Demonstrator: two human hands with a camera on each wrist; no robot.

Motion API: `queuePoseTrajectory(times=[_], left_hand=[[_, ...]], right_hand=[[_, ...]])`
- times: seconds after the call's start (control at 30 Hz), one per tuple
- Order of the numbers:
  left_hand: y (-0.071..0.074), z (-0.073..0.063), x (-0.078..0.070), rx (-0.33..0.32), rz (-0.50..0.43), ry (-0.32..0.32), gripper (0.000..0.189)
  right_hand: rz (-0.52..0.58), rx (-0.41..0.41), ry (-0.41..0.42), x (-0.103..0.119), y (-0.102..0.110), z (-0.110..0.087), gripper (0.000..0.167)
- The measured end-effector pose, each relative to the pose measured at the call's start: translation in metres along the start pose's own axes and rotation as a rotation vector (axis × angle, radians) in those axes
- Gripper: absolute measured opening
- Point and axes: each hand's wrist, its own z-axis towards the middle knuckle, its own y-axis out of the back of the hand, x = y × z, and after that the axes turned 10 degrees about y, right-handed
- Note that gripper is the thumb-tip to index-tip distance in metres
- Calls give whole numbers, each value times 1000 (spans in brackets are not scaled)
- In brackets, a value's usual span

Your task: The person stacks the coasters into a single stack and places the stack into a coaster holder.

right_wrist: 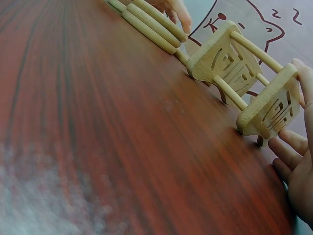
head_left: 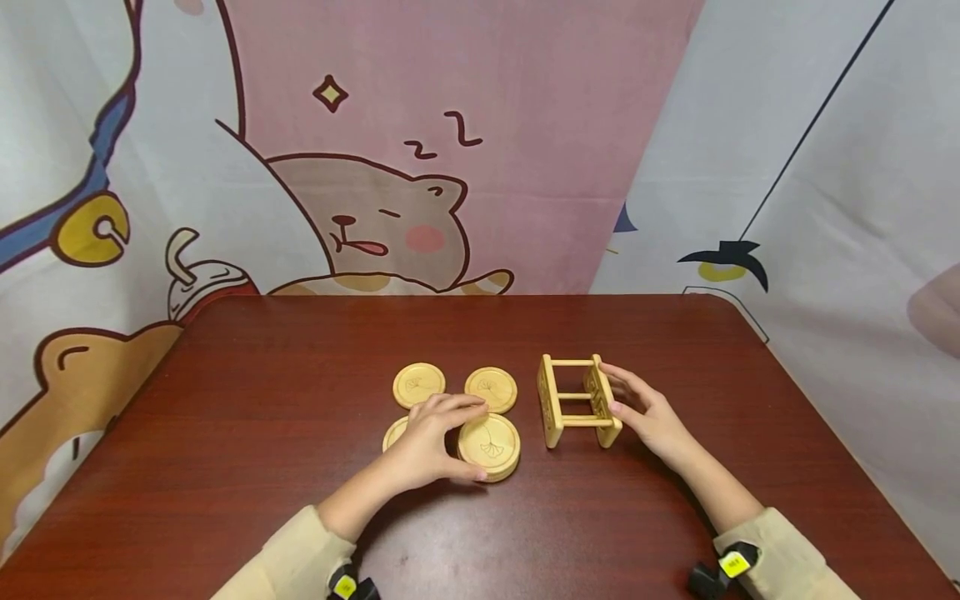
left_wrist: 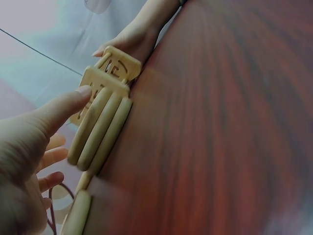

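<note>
Round pale wooden coasters with an engraved leaf lie on the table. My left hand (head_left: 431,442) spans a small stack of coasters (head_left: 491,450), thumb at its near edge and index finger at its far edge. In the left wrist view, the thumb (left_wrist: 73,100) is extended just above the top of the stack (left_wrist: 100,129). To the right stands a wooden coaster rack (head_left: 577,421), two carved side panels joined by rods. My right hand (head_left: 656,425) touches its right panel with thumb and fingertips; the right wrist view shows the fingers (right_wrist: 288,152) fairly straight against this panel (right_wrist: 274,105).
Two more coasters lie behind the stack, one at the far left (head_left: 418,385) and one nearer the rack (head_left: 491,389). Another coaster (head_left: 394,432) is partly hidden under my left hand. The dark red wooden table (head_left: 262,467) ends at a cartoon-printed cloth (head_left: 525,208).
</note>
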Motion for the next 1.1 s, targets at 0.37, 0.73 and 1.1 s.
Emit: queuePoseTrajectory(times=[0.37,0.73,1.1], left_hand=[[16,-14,15,-94,-32,41,82],[25,-28,30,-117,-23,87,82],[34,-42,42,-126,-12,137,83]], right_hand=[[4,1,-5,2,-1,0,51],[4,-2,1,2,-1,0,51],[-2,-2,10,1,0,-1,51]])
